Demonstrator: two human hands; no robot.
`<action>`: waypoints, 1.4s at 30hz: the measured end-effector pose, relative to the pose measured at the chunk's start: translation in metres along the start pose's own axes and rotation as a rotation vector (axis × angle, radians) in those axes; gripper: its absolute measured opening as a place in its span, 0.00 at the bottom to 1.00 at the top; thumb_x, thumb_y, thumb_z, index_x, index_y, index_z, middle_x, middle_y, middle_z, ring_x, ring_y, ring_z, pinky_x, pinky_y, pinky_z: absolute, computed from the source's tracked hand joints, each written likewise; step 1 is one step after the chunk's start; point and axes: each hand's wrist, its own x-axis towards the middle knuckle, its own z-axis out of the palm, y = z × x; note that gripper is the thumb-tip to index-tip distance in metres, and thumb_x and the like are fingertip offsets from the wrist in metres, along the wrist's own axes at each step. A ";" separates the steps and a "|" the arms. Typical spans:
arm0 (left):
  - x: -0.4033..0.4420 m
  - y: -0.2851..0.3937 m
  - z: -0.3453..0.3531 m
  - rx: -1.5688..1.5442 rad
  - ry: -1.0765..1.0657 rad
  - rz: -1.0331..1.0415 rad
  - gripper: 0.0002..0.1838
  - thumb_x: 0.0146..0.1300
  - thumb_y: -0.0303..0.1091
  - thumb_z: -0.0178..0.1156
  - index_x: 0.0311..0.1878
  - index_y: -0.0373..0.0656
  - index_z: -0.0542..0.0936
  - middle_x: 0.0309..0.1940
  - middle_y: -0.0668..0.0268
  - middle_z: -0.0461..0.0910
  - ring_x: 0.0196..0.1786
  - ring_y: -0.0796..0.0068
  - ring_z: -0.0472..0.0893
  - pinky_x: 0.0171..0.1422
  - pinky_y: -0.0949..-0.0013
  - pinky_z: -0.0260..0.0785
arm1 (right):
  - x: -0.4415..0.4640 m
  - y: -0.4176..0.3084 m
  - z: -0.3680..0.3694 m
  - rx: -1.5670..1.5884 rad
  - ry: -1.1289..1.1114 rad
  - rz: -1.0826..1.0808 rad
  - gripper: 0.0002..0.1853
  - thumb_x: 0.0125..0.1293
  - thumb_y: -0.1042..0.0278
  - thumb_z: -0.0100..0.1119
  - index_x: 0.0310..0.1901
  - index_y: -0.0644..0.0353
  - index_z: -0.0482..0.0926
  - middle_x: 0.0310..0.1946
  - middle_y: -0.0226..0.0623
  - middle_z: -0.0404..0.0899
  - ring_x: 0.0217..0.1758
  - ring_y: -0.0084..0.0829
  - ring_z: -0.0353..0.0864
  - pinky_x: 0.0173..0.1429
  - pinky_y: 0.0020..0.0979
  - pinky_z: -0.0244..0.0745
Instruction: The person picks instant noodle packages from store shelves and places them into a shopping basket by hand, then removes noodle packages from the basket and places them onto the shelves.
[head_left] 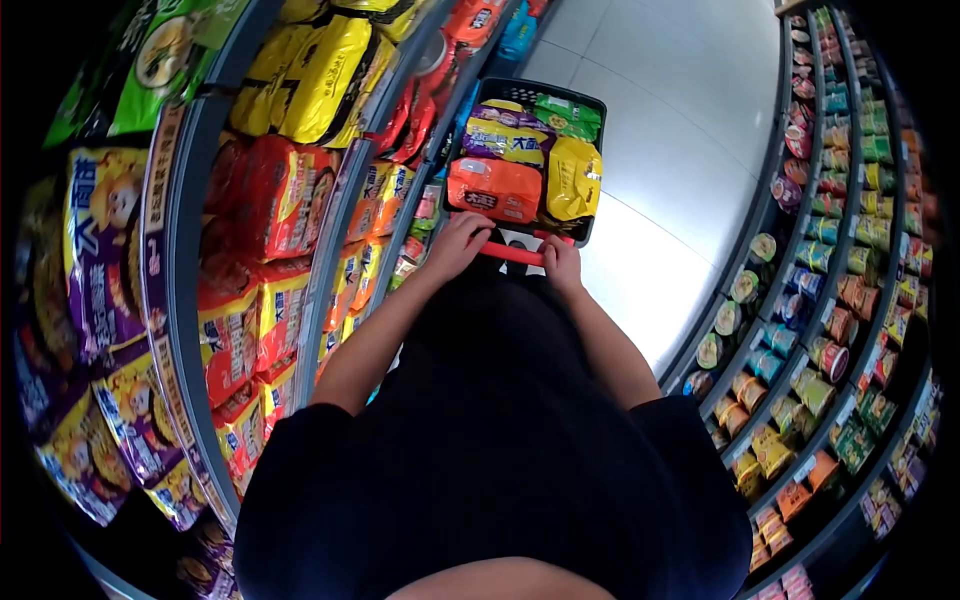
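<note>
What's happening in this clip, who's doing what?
A person in a dark short-sleeved top stands in a shop aisle, with both the left hand and the right hand on the red handle of a dark plastic shopping basket or cart. In it lie glossy packets: an orange-red one, a yellow one, a purple-and-yellow one and a green one. Packets and tubs fill shelves on both sides.

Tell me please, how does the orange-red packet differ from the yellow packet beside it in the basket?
The orange-red packet lies with its long side across the basket; the yellow packet has its long side running away from the person. The orange-red one is at the left, the yellow one at the right. Both are shiny, printed packets.
</note>
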 end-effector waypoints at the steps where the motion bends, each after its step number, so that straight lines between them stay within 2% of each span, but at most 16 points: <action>1: 0.008 -0.010 0.007 0.084 -0.092 -0.013 0.10 0.63 0.37 0.53 0.35 0.41 0.80 0.35 0.60 0.78 0.43 0.58 0.77 0.47 0.62 0.69 | 0.003 -0.001 0.000 -0.008 -0.007 -0.001 0.10 0.60 0.65 0.46 0.28 0.60 0.75 0.26 0.47 0.78 0.32 0.49 0.78 0.39 0.43 0.73; 3: 0.024 -0.023 0.016 0.255 -0.270 -0.028 0.13 0.63 0.40 0.52 0.33 0.42 0.80 0.34 0.60 0.79 0.41 0.57 0.78 0.44 0.59 0.70 | 0.011 -0.004 -0.001 -0.003 -0.018 -0.005 0.11 0.60 0.65 0.45 0.28 0.60 0.75 0.26 0.47 0.78 0.33 0.49 0.78 0.40 0.43 0.73; 11: 0.078 -0.041 0.012 0.279 -0.123 0.026 0.10 0.51 0.37 0.55 0.19 0.44 0.76 0.19 0.59 0.77 0.25 0.55 0.78 0.29 0.54 0.70 | 0.064 0.004 -0.013 0.064 -0.196 0.143 0.13 0.61 0.65 0.45 0.32 0.62 0.79 0.29 0.46 0.79 0.34 0.42 0.80 0.42 0.37 0.74; 14: 0.105 -0.056 0.015 0.269 -0.117 0.055 0.09 0.49 0.39 0.57 0.18 0.48 0.78 0.19 0.60 0.78 0.24 0.58 0.79 0.28 0.56 0.71 | 0.124 0.002 -0.042 0.814 -0.088 0.505 0.14 0.58 0.72 0.54 0.45 0.67 0.76 0.34 0.36 0.81 0.36 0.28 0.80 0.41 0.24 0.73; 15: 0.115 -0.059 0.012 0.274 -0.125 0.062 0.10 0.49 0.40 0.57 0.18 0.48 0.77 0.19 0.61 0.78 0.24 0.58 0.79 0.28 0.56 0.71 | 0.147 0.016 -0.045 0.665 0.142 0.666 0.22 0.60 0.64 0.59 0.52 0.70 0.71 0.38 0.41 0.81 0.39 0.30 0.81 0.44 0.27 0.74; 17: 0.135 -0.061 0.008 0.259 -0.179 0.002 0.10 0.50 0.41 0.56 0.19 0.48 0.77 0.19 0.62 0.78 0.26 0.57 0.79 0.30 0.55 0.71 | 0.184 0.059 -0.060 0.074 0.349 0.534 0.30 0.60 0.52 0.62 0.51 0.74 0.71 0.40 0.44 0.80 0.41 0.35 0.81 0.47 0.31 0.75; 20: 0.164 -0.061 0.007 0.285 -0.205 -0.059 0.12 0.52 0.43 0.54 0.20 0.48 0.79 0.20 0.61 0.79 0.27 0.57 0.79 0.32 0.54 0.71 | 0.245 0.173 -0.067 -0.040 0.074 0.616 0.42 0.51 0.39 0.66 0.54 0.72 0.70 0.43 0.46 0.78 0.39 0.33 0.78 0.43 0.31 0.74; 21: 0.170 -0.061 0.009 0.357 -0.198 -0.090 0.11 0.51 0.41 0.54 0.21 0.47 0.78 0.20 0.60 0.78 0.26 0.56 0.78 0.30 0.53 0.68 | 0.255 0.107 -0.084 0.026 -0.129 0.677 0.47 0.48 0.34 0.65 0.56 0.72 0.70 0.43 0.44 0.77 0.39 0.34 0.78 0.39 0.36 0.75; 24: 0.186 -0.053 0.011 0.485 -0.176 -0.135 0.13 0.54 0.40 0.52 0.21 0.43 0.77 0.21 0.60 0.78 0.29 0.56 0.78 0.37 0.53 0.69 | 0.293 0.111 -0.088 -0.232 -0.219 0.774 0.43 0.50 0.34 0.62 0.56 0.66 0.72 0.40 0.41 0.80 0.35 0.37 0.80 0.34 0.42 0.75; 27: 0.169 -0.022 0.002 0.299 0.099 -0.280 0.10 0.58 0.36 0.53 0.40 0.42 0.77 0.46 0.59 0.76 0.54 0.58 0.72 0.59 0.56 0.62 | 0.317 0.111 -0.098 -0.306 -0.428 0.866 0.32 0.55 0.39 0.59 0.52 0.59 0.75 0.34 0.39 0.82 0.27 0.34 0.81 0.28 0.43 0.74; 29: 0.149 -0.009 0.007 0.305 0.314 -0.207 0.18 0.58 0.34 0.55 0.52 0.40 0.73 0.57 0.57 0.70 0.63 0.57 0.67 0.66 0.58 0.59 | 0.325 0.140 -0.100 -0.209 -0.502 0.741 0.23 0.58 0.51 0.55 0.48 0.61 0.76 0.29 0.38 0.80 0.22 0.34 0.80 0.29 0.41 0.75; 31: 0.130 0.009 0.003 0.307 0.276 -0.234 0.27 0.57 0.30 0.55 0.61 0.38 0.66 0.63 0.55 0.64 0.67 0.54 0.61 0.69 0.59 0.56 | 0.332 0.196 -0.112 -0.879 -0.725 -0.399 0.18 0.58 0.57 0.55 0.44 0.63 0.77 0.33 0.38 0.79 0.30 0.36 0.81 0.34 0.45 0.76; 33: 0.112 0.016 0.011 0.209 0.325 -0.384 0.28 0.56 0.29 0.55 0.62 0.38 0.64 0.62 0.55 0.64 0.67 0.52 0.62 0.69 0.60 0.57 | 0.314 0.149 -0.122 -0.044 -0.399 0.463 0.17 0.59 0.60 0.51 0.39 0.68 0.78 0.33 0.42 0.79 0.34 0.38 0.82 0.38 0.40 0.77; 37: 0.098 0.023 0.012 0.149 0.433 -0.515 0.24 0.57 0.28 0.55 0.59 0.39 0.67 0.58 0.52 0.67 0.64 0.52 0.65 0.68 0.60 0.58 | 0.282 0.011 -0.167 -0.117 -0.148 0.165 0.15 0.57 0.64 0.53 0.26 0.71 0.76 0.18 0.45 0.75 0.19 0.31 0.74 0.26 0.31 0.68; 40: 0.108 0.004 0.016 -0.344 0.616 -0.587 0.18 0.64 0.25 0.52 0.57 0.38 0.68 0.55 0.60 0.73 0.58 0.67 0.73 0.60 0.67 0.66 | 0.274 -0.082 -0.209 -0.038 -0.293 0.053 0.13 0.53 0.66 0.56 0.25 0.71 0.76 0.17 0.45 0.75 0.21 0.27 0.73 0.28 0.32 0.68; 42: 0.128 0.018 -0.001 -0.747 0.637 -0.574 0.18 0.70 0.37 0.49 0.59 0.38 0.67 0.54 0.59 0.73 0.59 0.67 0.73 0.61 0.66 0.66 | 0.272 -0.151 -0.242 -0.056 -0.544 -0.167 0.11 0.49 0.68 0.57 0.23 0.70 0.74 0.16 0.43 0.72 0.20 0.30 0.71 0.28 0.33 0.66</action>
